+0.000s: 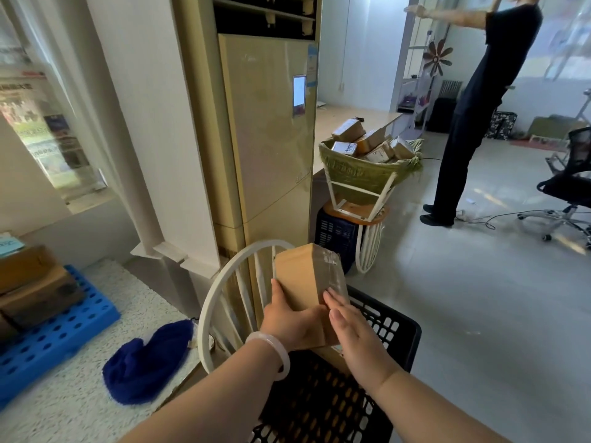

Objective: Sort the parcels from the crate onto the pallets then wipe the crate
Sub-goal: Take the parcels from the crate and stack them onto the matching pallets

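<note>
Counter is carrying the blue pallet, with boxes sitting on it at far left. Crate is sitting low, to its right. Parcel is hanging upright over the crate. Left hand is gripping its lower left edge and right hand is pressing flat-fingered on the taped face.

Risk: the right side is friction only on glossy tape, so the parcel could be slipping on the swing left. It could also be clipping the white chair hoop in between.

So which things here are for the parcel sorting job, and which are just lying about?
For the job: the parcel, gripped by the left hand with the right hand flat against it; the black crate; the blue pallet; the blue cloth, likely for wiping.
Just lying about: the air conditioner, the white chair, the office chair.
</note>
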Demonstrator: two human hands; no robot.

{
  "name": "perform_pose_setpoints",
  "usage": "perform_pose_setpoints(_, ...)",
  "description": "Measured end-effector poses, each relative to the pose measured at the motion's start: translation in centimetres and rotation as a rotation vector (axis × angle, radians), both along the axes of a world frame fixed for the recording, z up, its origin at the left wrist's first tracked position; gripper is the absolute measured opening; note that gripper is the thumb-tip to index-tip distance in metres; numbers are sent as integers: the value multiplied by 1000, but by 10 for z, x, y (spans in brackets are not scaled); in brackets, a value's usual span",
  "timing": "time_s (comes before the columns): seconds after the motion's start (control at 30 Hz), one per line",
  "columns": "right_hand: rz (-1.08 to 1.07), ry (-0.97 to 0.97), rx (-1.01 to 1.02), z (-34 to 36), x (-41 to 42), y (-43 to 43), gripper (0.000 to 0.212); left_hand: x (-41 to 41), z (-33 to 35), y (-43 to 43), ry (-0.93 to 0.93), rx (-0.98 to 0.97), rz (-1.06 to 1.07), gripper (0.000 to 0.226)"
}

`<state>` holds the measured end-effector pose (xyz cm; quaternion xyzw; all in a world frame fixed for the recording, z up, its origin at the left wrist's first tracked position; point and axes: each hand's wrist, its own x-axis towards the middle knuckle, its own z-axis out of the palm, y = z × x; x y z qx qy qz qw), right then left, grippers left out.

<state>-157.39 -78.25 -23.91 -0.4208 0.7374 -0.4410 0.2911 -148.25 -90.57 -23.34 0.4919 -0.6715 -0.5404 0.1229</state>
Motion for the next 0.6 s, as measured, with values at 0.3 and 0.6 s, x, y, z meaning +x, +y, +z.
perform_pose_setpoints(0.3,-223,-44,203,9,-38,-8,87,18,8,-3,322,227,47,79)
perform_pose_setpoints(0.6,-103,26,70,5,-11,-7,71,18,4,-5,57,-189,92,74)
